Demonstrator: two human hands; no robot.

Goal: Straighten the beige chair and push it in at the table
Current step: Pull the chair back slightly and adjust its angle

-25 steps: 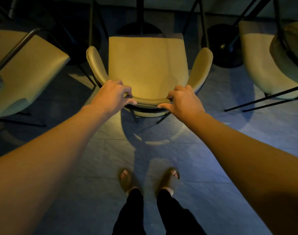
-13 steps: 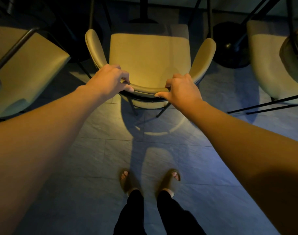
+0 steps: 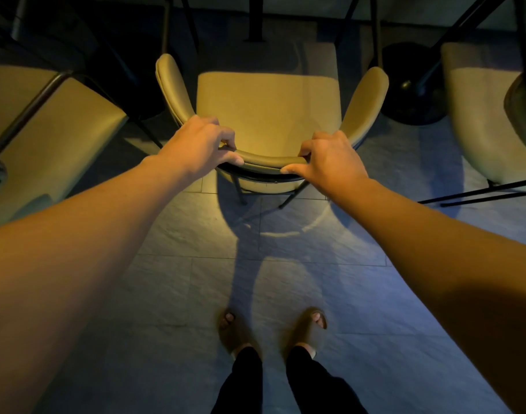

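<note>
Moved: since a second ago the chair (image 3: pixel 267 112) has slid forward, away from my feet and toward the desk post (image 3: pixel 255 17); my arms have stretched out with it, and both hands keep the same hold on the backrest.
Chair position: it faces straight away from me, its seat pointing at the dark post, its front edge in shadow, its back legs on the floor (image 3: pixel 285 279).
Left hand: my left hand (image 3: pixel 200 144) grips the left part of the curved top rail, thumb along the near face, fingers curled over the top onto the seat side.
Right hand: my right hand (image 3: pixel 330 158) grips the right part of the same rail the same way, thumb pointing inward along the near face, fingers wrapped over the top.
Between the hands: a short stretch of bare rail shows.
Chair shape: a squarish flat seat, a low back that sweeps round into two padded rounded arms, thin dark metal legs.
Chair surface: smooth beige upholstery with a slight sheen, a seam running along the rail.
Floor: large grey tiles with a rough stone-like grain and thin joints.
Neighbours: another beige chair (image 3: pixel 55 138) stands to the left and one more (image 3: pixel 480 115) to the right, both apart from mine.
Feet: my sandals (image 3: pixel 311 327) stand well back from the chair.
</note>
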